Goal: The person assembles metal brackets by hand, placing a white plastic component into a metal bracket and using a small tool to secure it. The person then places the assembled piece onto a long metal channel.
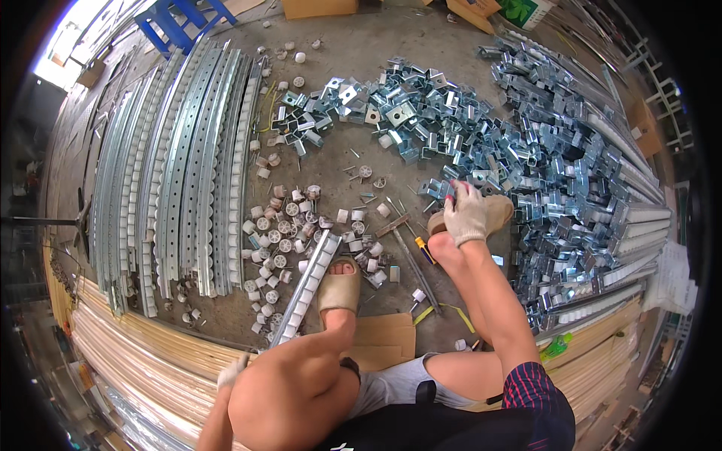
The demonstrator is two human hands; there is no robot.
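Your right hand (468, 214), gloved, is at 3 o'clock above the right sandal (498, 213). Its fingers curl at a bracket (432, 189) just to their 10 o'clock; whether they pinch it, you cannot tell. Your left hand (231, 371), at 7 o'clock, is partly hidden by your knee; you cannot tell its grip. Nearest to it is the single rail (304, 289), which slants from 7 o'clock toward centre, beside the left sandal (338, 292). This channel contains a row of white rollers.

Loose rollers (284, 227) lie on the floor around 9 o'clock. Stacked rails (177, 165) run from 9 to 11 o'clock; several contain rollers. The bracket pile (451, 120) spreads from 12 to 4 o'clock. A hammer (415, 263) and a screwdriver (424, 249) lie at 4 o'clock.

One carton (320, 7) stands at 12 o'clock, another carton (644, 126) at 2 o'clock, and a green-and-white box (519, 12) at 1 o'clock; their contents are not visible.
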